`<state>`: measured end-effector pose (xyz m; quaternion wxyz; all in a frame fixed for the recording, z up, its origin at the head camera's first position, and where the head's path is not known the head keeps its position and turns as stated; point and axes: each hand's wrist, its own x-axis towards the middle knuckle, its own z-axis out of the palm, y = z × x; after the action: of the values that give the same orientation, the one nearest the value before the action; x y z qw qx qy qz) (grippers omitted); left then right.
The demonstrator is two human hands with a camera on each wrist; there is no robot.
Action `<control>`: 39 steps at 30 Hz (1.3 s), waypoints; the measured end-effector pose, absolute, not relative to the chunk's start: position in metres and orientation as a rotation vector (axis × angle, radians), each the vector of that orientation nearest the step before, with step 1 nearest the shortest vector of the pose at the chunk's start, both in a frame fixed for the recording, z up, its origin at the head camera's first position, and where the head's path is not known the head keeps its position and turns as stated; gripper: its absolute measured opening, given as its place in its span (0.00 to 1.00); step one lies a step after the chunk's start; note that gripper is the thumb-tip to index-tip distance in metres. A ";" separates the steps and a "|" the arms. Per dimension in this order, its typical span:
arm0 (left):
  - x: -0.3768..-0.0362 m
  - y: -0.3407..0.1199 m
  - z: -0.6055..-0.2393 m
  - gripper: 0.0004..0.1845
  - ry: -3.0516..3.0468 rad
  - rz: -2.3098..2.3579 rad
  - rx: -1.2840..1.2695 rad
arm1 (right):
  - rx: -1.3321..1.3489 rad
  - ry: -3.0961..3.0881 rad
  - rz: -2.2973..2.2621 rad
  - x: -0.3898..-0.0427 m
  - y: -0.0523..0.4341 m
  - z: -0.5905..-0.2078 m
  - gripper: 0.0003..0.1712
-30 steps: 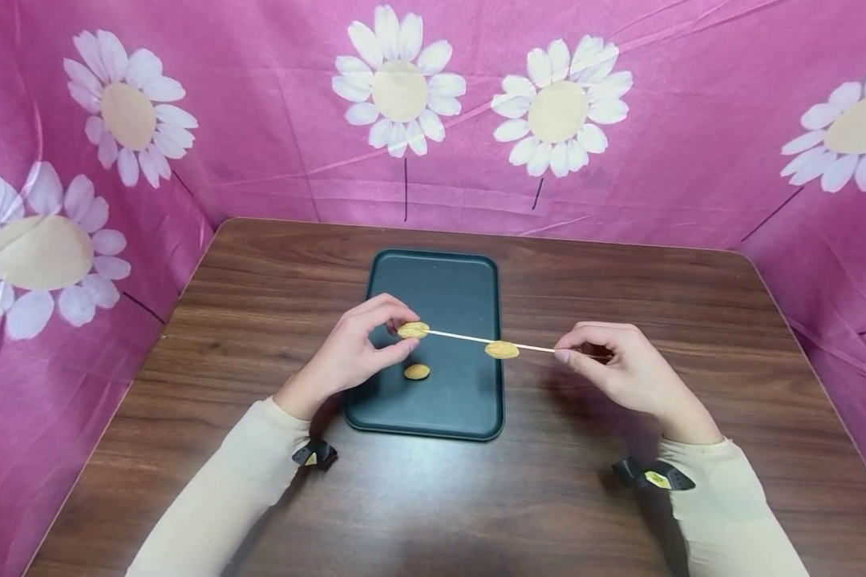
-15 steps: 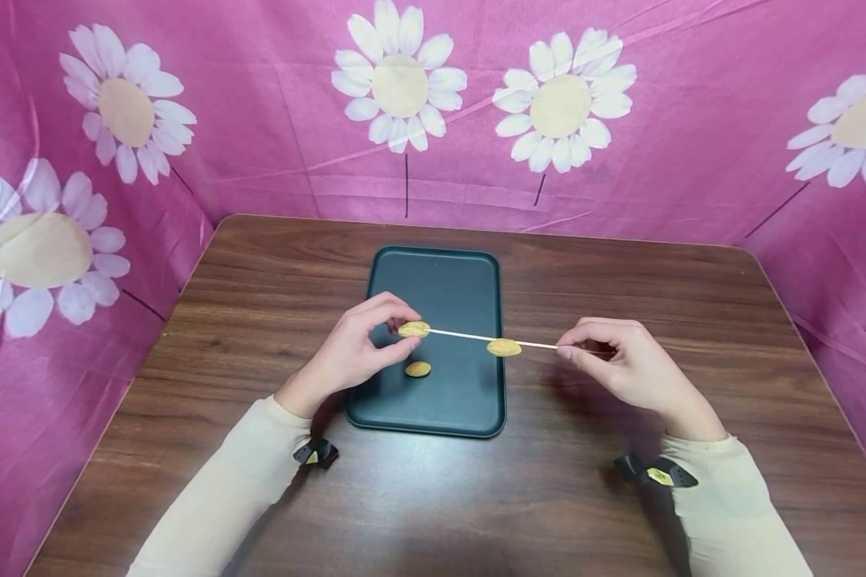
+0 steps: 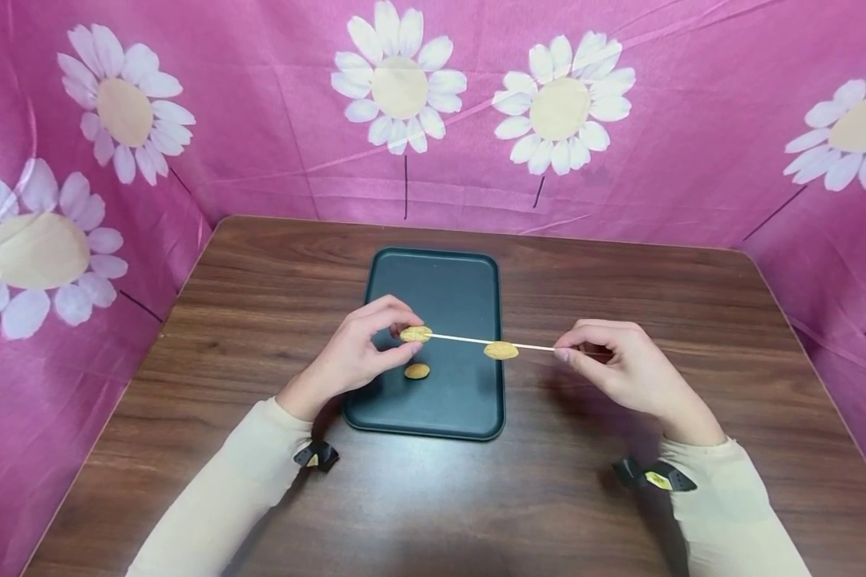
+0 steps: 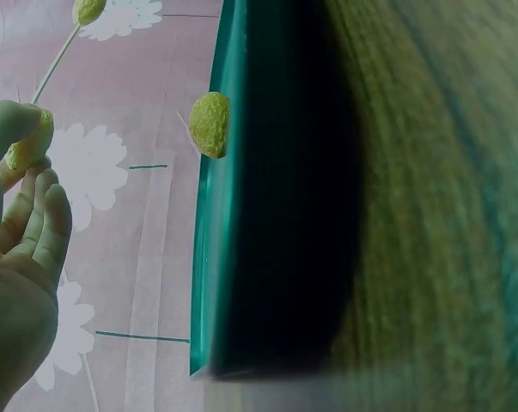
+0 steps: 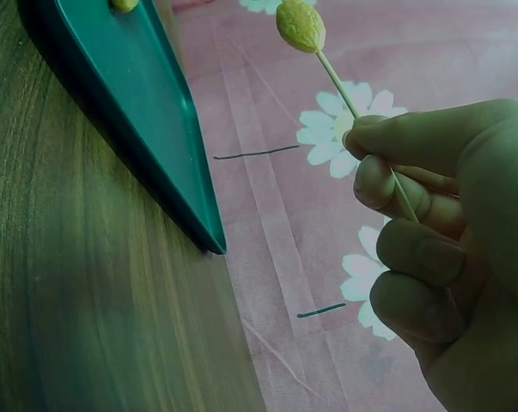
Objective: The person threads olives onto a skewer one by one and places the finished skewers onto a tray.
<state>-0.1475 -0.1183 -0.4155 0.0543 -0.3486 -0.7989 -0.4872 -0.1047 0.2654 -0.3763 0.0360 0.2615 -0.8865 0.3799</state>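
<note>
Head view showed me the right hand (image 3: 624, 365) pinching the bare end of a thin skewer (image 3: 458, 338) between thumb and fingertips, the other fingers curled under it. The skewer ran level above the tray (image 3: 433, 288), well clear of its floor. One nut (image 3: 501, 350) sat threaded partway along the stick, over the tray's right rim. The left hand (image 3: 357, 357) had thumb and forefinger closed on a second nut (image 3: 415, 333) at the skewer's far tip; whether the point had gone through it I could not tell. A third nut (image 3: 417, 371) lay loose on the tray just below.

From the right wrist view the stick (image 5: 362, 120) looked slender, gripped only at its tail by the fingers (image 5: 413, 189), so I judged the main risk to be bending or snapping if the left hand pushed off-axis. A hard, rounded nut could also turn between the fingertips, letting the point skid off toward the thumb. In the left wrist view the pinched nut (image 4: 28, 142) was mostly hidden by the finger, so alignment could not be checked. The threaded nut hung right at the tray's edge; if it slid off the stick, I judged it could land on the table (image 3: 260, 304) rather than the tray.
</note>
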 end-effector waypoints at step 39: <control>-0.150 -0.122 -0.416 0.11 -2.426 -1.681 -1.006 | 0.844 -2.668 1.163 -0.108 0.263 -0.376 0.20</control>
<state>-0.1505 -0.1217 -0.4161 0.0118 -0.3225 -0.7780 -0.5390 -0.1085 0.2627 -0.3755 0.0555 0.2781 -0.8790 0.3833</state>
